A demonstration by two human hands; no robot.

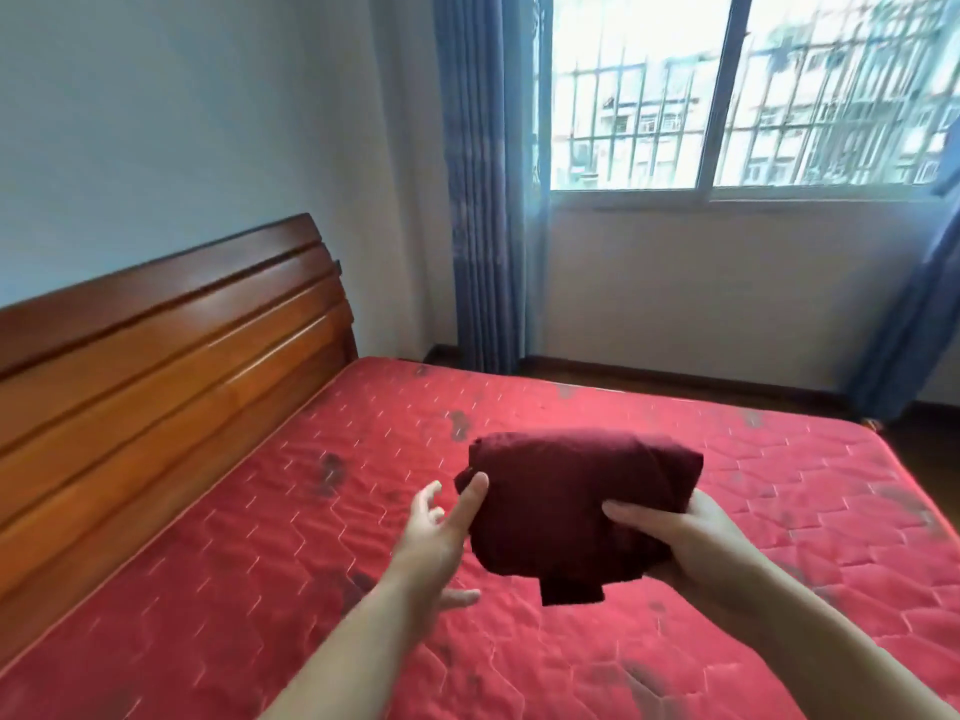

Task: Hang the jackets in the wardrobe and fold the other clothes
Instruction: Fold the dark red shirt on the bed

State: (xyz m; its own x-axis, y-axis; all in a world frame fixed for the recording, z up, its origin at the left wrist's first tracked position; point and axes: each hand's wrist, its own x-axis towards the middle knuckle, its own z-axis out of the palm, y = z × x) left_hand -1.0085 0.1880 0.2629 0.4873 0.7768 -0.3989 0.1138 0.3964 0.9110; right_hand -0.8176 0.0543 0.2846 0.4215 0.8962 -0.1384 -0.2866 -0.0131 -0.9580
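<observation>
One folded maroon garment [576, 506] gripped by right hand [691, 543]; left hand [436, 537] spread, fingertip touching garment's left edge.

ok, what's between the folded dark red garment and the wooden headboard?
Only bare red mattress lies between the folded garment and the headboard, per the head view.

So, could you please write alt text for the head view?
A person's right hand grips a folded dark red garment above a red quilted mattress, while the open left hand touches its edge. Behind are a wooden headboard, blue curtains and a barred window.
</observation>
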